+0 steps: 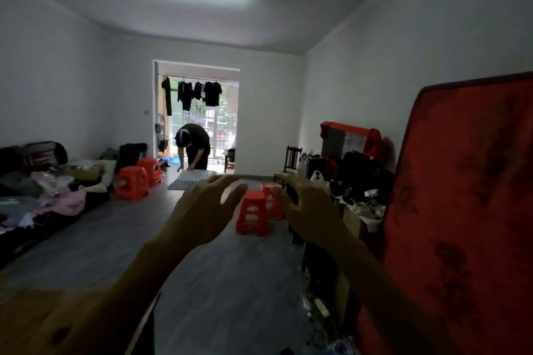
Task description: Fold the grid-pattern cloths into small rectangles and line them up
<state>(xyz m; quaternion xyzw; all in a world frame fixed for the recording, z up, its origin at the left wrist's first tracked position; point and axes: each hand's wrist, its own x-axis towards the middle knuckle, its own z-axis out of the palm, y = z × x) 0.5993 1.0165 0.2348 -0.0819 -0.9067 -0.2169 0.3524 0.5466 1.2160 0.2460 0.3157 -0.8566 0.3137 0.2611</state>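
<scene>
Both my hands are raised in front of me at mid-frame, palms facing away, holding nothing. My left hand (202, 210) has its fingers spread. My right hand (305, 207) is beside it, about a hand's width to the right, fingers loosely curved and apart. Far across the room a grid-pattern cloth (191, 179) lies flat on a low surface, well beyond my reach. Another person (196, 147) bends over that cloth with both hands on its far edge.
Red plastic stools (252, 216) stand on the grey floor (230, 282) ahead, with more red stools (132, 181) at left. A clothes-piled sofa (43, 190) lines the left wall. A red upright mattress (461, 225) and cluttered boxes (357, 181) fill the right. A wooden tabletop (57, 326) is at bottom left.
</scene>
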